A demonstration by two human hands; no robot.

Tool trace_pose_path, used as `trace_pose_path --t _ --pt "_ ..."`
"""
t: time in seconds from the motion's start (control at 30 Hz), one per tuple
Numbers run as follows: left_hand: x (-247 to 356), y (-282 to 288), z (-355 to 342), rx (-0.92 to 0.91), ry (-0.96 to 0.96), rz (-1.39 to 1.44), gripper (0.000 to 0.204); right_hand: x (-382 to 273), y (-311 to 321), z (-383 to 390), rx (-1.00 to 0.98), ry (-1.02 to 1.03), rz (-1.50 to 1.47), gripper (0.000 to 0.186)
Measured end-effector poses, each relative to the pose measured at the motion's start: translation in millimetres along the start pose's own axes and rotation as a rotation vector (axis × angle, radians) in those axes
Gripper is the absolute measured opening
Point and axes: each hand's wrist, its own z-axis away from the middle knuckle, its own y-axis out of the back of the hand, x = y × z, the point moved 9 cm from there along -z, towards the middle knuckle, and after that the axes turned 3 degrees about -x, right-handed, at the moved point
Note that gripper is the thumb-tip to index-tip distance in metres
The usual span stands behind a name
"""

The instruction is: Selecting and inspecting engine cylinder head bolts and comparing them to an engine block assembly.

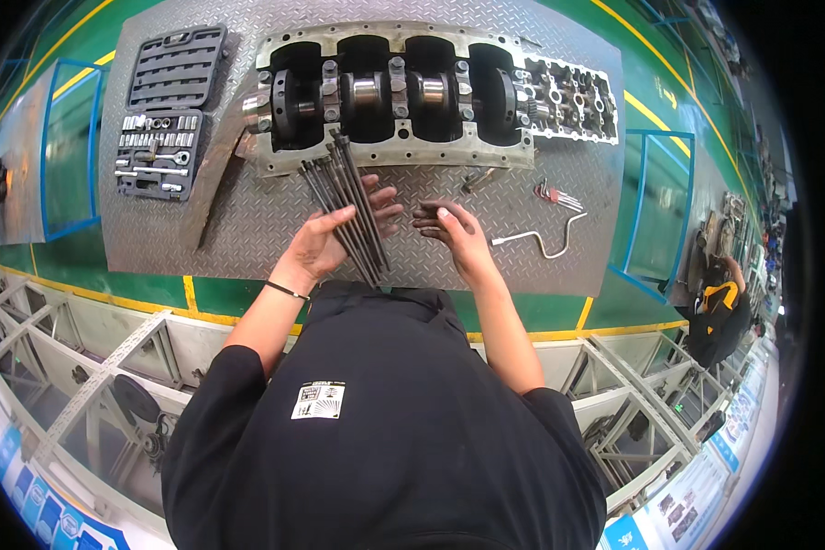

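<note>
Bolts (pixel 346 203), long and dark, lie as a loose bundle across the palm of the left hand (pixel 325 240), fanned out toward the engine block (pixel 390 96) so that each shank can be picked off singly. I count roughly eight to ten; they overlap too much for an exact figure. The left fingers are curled only lightly under the bundle, cradling it rather than clenching.

Far left on the diamond-plate bench (pixel 247 229) sits one open socket set case (pixel 168 115), lid up, its sockets in rows and within reach. One engine block lies upturned in the middle, so the crankshaft (pixel 385 92) and its bearing caps face up; five caps seem to show.

Just right of the bundle, the right hand (pixel 454 234) hovers over the plate with grimy fingers half bent and pinched together; whether they hold something small I cannot tell. Beyond it lie one bent speed-handle wrench (pixel 543 240) and one red-ended set of hex keys (pixel 555 194). One cylinder head (pixel 573 101) rests at the block's right end.
</note>
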Motion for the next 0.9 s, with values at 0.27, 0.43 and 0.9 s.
trace_pose_path --t 0.27,0.43,0.9 --pt "16.7 5.2 19.1 -0.044 -0.107 0.111 0.058 6.7 -4.2 6.8 0.016 0.028 0.029 0.035" --pt "12.1 18.8 21.9 0.028 -0.073 0.034 0.051 8.7 -26.3 4.2 -0.017 0.024 0.044 0.033" --pt "51.3 4.8 29.3 -0.031 -0.112 0.061 0.059 26.3 -32.9 0.1 0.027 0.032 0.061 0.032"
